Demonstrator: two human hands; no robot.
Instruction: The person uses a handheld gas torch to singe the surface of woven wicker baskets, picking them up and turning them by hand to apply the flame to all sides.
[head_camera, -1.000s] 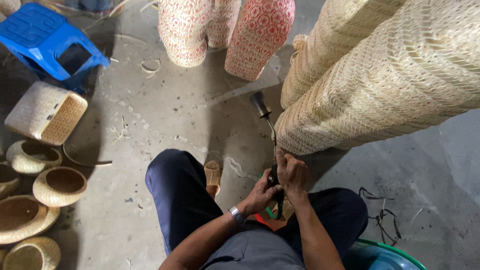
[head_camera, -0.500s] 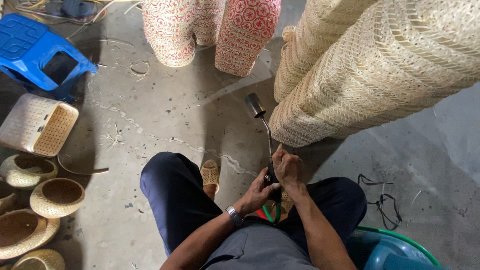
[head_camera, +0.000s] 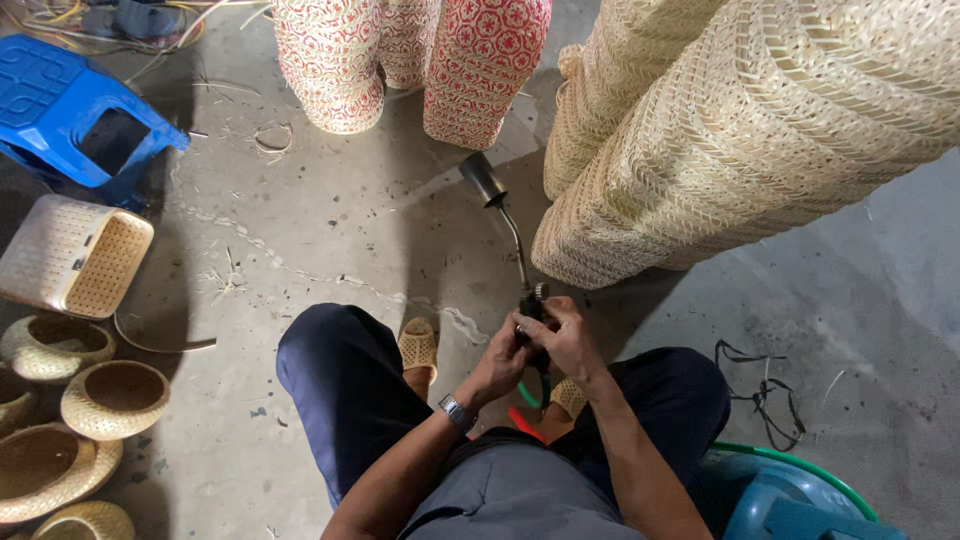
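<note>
A gas torch (head_camera: 503, 222) is gripped at its valve by both the left hand (head_camera: 500, 362) and right hand (head_camera: 566, 338), its nozzle held just beside a pale woven basket (head_camera: 740, 140).

Grey concrete floor (head_camera: 330, 230), a blue plastic stool (head_camera: 70, 110) and woven baskets (head_camera: 760, 130) around.

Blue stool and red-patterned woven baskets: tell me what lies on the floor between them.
In the head view, between the blue stool and the red-patterned woven baskets lies mostly bare concrete floor, with scattered straw scraps and a small loop of cane.

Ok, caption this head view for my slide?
Both hands grip a gas torch aimed toward woven baskets.
</note>
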